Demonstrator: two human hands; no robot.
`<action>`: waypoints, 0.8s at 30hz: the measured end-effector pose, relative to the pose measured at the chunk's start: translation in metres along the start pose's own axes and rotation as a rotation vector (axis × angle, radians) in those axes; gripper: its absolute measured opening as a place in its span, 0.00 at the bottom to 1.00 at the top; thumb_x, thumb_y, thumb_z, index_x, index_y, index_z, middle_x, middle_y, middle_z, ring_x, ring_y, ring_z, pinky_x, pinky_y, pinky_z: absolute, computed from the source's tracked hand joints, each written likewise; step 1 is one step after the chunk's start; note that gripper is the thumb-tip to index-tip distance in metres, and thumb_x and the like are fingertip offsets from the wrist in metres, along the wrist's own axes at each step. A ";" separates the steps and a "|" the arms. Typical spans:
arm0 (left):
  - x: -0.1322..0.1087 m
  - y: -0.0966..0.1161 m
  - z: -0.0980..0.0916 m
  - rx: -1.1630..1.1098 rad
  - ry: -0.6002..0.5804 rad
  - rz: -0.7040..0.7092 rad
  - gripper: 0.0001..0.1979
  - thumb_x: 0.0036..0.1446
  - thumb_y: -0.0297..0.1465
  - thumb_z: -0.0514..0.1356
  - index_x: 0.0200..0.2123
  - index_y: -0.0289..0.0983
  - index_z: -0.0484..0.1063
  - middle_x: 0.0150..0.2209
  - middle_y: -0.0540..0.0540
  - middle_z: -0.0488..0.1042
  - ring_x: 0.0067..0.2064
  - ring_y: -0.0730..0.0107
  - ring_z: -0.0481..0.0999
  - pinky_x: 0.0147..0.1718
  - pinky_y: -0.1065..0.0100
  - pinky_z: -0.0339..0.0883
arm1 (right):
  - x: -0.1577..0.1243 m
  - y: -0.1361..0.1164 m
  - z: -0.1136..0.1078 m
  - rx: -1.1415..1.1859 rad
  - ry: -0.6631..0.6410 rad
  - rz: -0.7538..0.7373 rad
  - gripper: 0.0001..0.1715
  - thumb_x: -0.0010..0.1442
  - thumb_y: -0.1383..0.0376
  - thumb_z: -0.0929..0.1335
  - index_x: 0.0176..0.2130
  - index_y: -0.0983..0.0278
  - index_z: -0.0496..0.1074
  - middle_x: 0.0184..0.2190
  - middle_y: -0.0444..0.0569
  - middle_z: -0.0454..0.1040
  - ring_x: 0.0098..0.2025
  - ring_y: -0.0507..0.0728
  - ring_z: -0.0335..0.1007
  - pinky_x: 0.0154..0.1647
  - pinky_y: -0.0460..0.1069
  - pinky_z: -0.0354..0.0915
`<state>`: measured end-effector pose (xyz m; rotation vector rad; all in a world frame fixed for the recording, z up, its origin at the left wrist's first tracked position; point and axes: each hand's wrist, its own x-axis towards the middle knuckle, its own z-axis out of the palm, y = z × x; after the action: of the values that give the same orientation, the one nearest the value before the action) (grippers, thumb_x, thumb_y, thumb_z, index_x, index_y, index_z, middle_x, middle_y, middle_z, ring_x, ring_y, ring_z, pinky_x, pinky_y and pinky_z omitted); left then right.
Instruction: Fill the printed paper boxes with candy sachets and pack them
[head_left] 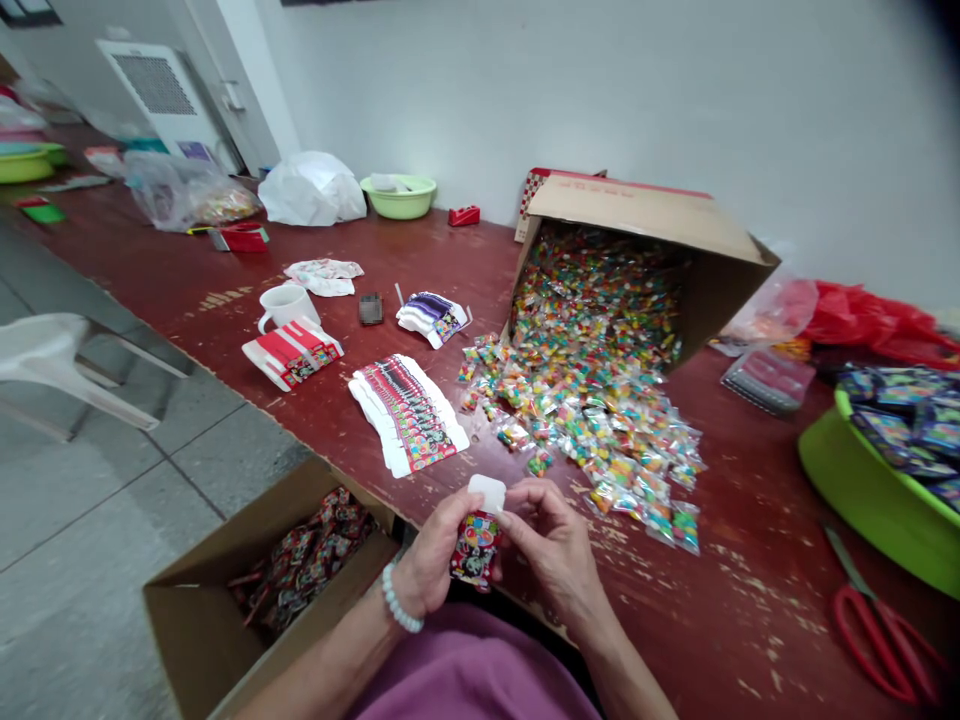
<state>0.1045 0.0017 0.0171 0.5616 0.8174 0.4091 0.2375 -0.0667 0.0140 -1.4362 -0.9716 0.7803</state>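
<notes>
A small red printed candy box with its white top flap up is in my left hand, gripped between thumb and fingers. My right hand pinches the box's upper right edge beside the flap. Ahead of my hands lies a fanned stack of flat candy boxes. Small clear packets of colourful candies spill over the table from a cardboard carton lying on its side. Below the table edge, at my left, an open carton holds many filled red boxes.
On the worn red table stand a white mug, a red-and-white box stack and a purple one. Red-handled scissors lie at right beside a green basin. A white chair stands left.
</notes>
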 end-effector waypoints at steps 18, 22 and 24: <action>-0.007 0.006 0.003 0.237 -0.077 0.091 0.22 0.60 0.49 0.55 0.46 0.39 0.70 0.25 0.51 0.73 0.19 0.70 0.72 0.15 0.73 0.60 | 0.004 -0.014 -0.010 -0.180 -0.254 -0.015 0.11 0.63 0.57 0.69 0.34 0.61 0.77 0.32 0.46 0.74 0.34 0.54 0.71 0.36 0.48 0.65; -0.005 0.002 0.005 0.251 -0.097 0.163 0.25 0.59 0.52 0.55 0.46 0.38 0.72 0.28 0.49 0.74 0.22 0.72 0.72 0.18 0.73 0.62 | 0.007 -0.013 -0.004 -0.206 -0.175 0.016 0.10 0.59 0.58 0.71 0.33 0.62 0.78 0.28 0.45 0.75 0.29 0.53 0.69 0.31 0.47 0.64; -0.003 -0.001 0.005 0.206 -0.110 0.095 0.30 0.60 0.56 0.51 0.50 0.37 0.71 0.27 0.48 0.75 0.20 0.72 0.70 0.17 0.73 0.60 | 0.007 -0.015 -0.001 -0.130 -0.198 0.080 0.11 0.59 0.57 0.71 0.32 0.63 0.77 0.24 0.44 0.73 0.26 0.53 0.69 0.28 0.47 0.65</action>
<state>0.1067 -0.0022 0.0213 0.8103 0.7332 0.3795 0.2401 -0.0613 0.0292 -1.5386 -1.1387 0.9458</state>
